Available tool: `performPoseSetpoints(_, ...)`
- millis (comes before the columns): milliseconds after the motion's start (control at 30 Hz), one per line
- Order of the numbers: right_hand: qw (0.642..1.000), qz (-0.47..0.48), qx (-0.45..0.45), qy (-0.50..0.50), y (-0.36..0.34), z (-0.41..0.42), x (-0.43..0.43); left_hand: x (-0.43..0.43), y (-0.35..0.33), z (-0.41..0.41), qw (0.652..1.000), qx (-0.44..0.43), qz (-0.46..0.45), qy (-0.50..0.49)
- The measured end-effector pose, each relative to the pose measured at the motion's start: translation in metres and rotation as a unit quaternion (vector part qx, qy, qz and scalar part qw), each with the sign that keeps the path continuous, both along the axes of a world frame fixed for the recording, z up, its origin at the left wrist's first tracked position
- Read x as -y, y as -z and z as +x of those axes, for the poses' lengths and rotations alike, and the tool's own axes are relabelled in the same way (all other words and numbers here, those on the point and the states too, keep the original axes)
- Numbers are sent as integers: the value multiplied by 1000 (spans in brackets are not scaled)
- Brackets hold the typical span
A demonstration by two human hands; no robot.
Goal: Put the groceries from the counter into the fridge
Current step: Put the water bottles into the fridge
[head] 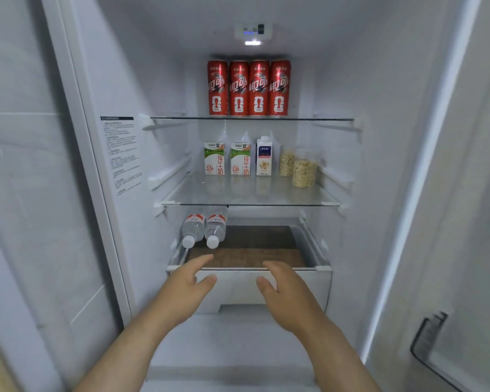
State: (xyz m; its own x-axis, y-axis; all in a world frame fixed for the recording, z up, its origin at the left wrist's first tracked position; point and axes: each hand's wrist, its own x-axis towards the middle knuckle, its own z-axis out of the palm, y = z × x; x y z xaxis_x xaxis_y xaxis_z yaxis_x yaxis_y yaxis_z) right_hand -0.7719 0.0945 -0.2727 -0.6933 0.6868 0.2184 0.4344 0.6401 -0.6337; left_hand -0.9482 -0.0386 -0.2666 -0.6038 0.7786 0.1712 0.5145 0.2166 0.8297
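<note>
We look into an open household fridge [337,89], the sort found in a home kitchen; glass shelves [249,195] span its white walls under a small ceiling lamp [252,43]; four red cola cans [249,87] line the top shelf; below stand two green-and-white milk cartons [214,159], a white drink carton [264,158] and two clear jars of pale grain or nuts [303,169]; two water bottles [204,229] lie side by side in the bottom drawer [238,268]; a printed instruction sticker [122,154] on the left wall and a door bin [436,349] at the right edge point to a domestic appliance stocked in family-sized amounts.
</note>
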Motion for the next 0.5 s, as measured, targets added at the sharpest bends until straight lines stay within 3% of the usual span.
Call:
performPoseSetpoints(267,996,49,70,36,-15,51,49,49,-10,25,998,-7,-63,30)
performPoseSetpoints(500,992,98,67,50,-36,93,91,70,-27,63,994,-63,-64,61)
